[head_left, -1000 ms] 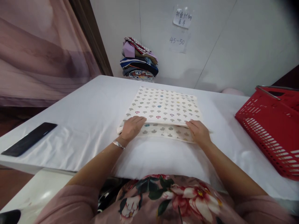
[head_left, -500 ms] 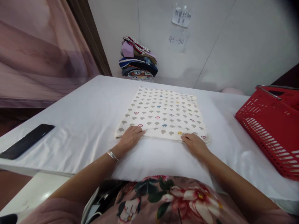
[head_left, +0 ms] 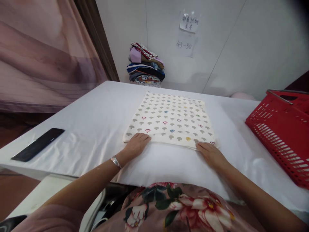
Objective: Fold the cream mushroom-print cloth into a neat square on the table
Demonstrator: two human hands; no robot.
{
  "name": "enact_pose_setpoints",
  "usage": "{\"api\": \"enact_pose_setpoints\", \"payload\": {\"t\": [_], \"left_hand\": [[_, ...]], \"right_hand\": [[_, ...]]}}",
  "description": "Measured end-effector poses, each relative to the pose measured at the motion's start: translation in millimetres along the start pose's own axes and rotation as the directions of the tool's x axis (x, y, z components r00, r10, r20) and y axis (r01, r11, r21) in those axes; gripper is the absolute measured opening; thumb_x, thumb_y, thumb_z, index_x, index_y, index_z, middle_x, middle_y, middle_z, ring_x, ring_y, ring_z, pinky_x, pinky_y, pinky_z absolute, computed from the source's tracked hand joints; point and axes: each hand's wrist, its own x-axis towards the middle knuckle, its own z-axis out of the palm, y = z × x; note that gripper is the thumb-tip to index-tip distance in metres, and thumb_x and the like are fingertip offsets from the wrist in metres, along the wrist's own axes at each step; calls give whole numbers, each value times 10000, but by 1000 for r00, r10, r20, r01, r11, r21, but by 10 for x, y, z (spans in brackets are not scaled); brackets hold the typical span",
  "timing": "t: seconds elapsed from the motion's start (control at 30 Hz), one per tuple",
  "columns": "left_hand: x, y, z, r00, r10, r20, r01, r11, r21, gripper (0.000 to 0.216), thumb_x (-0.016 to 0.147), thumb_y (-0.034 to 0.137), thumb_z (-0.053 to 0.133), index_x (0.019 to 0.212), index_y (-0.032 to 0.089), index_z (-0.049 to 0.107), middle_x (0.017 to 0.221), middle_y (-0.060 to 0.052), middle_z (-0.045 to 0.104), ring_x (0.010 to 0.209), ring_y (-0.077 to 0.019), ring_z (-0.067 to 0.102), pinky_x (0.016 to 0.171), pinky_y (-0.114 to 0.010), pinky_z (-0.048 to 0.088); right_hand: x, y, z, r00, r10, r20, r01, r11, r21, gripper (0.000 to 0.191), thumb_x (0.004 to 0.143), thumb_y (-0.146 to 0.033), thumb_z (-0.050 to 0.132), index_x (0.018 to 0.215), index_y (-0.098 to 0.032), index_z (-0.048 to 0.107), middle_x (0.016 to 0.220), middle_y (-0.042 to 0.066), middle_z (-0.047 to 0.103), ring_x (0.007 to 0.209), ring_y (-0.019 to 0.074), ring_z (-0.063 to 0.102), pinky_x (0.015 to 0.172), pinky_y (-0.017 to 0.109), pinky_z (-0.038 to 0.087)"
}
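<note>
Folded mushroom-print cloth (head_left: 169, 117) lying flat on a white-covered worktop (head_left: 96, 119)

So the cloth is the main thing here, and I'll place everything else off it. It's a cream rectangle with rows of grey mushrooms, plus a few in red, blue, yellow and green. Looks pretty smooth on top, and a bit of layering shows at its near left corner.

Left hand (head_left: 137, 144) is on the near edge of the cloth, toward its left corner, fingers stretched out and laid over the fabric. There's a shiny bracelet (head_left: 116, 162) on that wrist. Right hand (head_left: 211, 154) is at the same near edge, closer to the right corner, fingertips touching the cloth. Both thumbs are hidden, so honestly can't tell if the fingers are pinching the edge or just resting on it.

Well off to the left of the cloth there's a dark, flat slab (head_left: 38, 144), looks like a phone. To the right of the cloth, clearly apart from it, sits a red plastic basket (head_left: 277, 125) with slotted sides and a metal handle.

Beyond the cloth's far edge, a bit to its left, is a messy pile of folded fabrics (head_left: 146, 69). On the wall behind the cloth are two paper notes, the upper one (head_left: 189, 23) handwritten, the lower one (head_left: 184, 45) reading "45-50".
</note>
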Motion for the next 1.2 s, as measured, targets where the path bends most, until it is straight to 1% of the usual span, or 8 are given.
{"api": "enact_pose_setpoints", "payload": {"t": [0.3,0.47,0.67,0.73,0.8,0.87,1.0,1.2], "left_hand": [[190,-4,20,1000,-16,-24,19,991,130,323,800,-29,359,895,165,599,836,-74,599,833,-204,535,798,-377,389],[139,-19,94,995,0,-96,7,997,71,291,859,39,352,888,158,616,820,-75,611,810,-196,539,778,-374,400],[485,-411,-65,990,2,-144,10,996,88,261,880,105,397,985,180,624,936,-69,660,855,-203,557,755,-367,401],[787,-576,-297,981,-53,-186,79,988,135,268,863,104,416,999,193,629,945,-72,666,868,-218,558,753,-382,393],[1045,-675,-537,952,-86,-293,134,980,149,281,863,112,427,1054,192,617,1000,-84,658,934,-237,545,793,-404,379],[1155,-692,-684,924,-97,-369,158,978,137,286,877,130,416,1073,203,612,1015,-83,651,972,-240,531,826,-414,365],[916,-542,-551,978,59,-202,-43,996,81,296,886,106,376,926,210,650,845,-44,658,799,-189,554,771,-376,380],[417,-227,-195,987,64,-150,-68,997,-24,278,898,109,385,935,204,643,909,-44,663,859,-179,558,812,-367,386]], "right_hand": [[168,-17,-135,991,127,43,-125,991,-43,507,792,-24,379,1240,-211,528,1117,79,626,980,213,576,794,336,461],[169,-71,-96,994,104,43,-101,992,-69,408,845,-80,382,1193,-181,569,1106,106,625,969,229,573,784,346,449],[599,230,-340,984,103,147,-110,993,38,346,865,-141,391,1082,-261,632,1039,24,667,902,187,607,721,291,476],[862,446,-616,975,211,70,-210,977,-15,288,863,-193,425,1009,-273,659,1000,18,679,855,198,616,667,291,477],[1051,623,-873,925,330,-188,-350,933,-87,322,856,-163,413,1075,-235,638,1086,61,651,948,229,598,677,308,473],[1089,704,-992,896,313,-317,-360,927,-104,361,856,-146,405,1146,-226,606,1157,77,620,1026,234,569,724,316,470],[779,625,-760,992,126,-11,-127,989,-73,394,825,-106,400,1081,-288,637,1058,29,661,933,191,601,725,296,473],[346,375,-453,988,122,91,-124,992,15,361,838,-120,416,1079,-293,620,1005,21,664,895,174,609,695,271,471]]}}
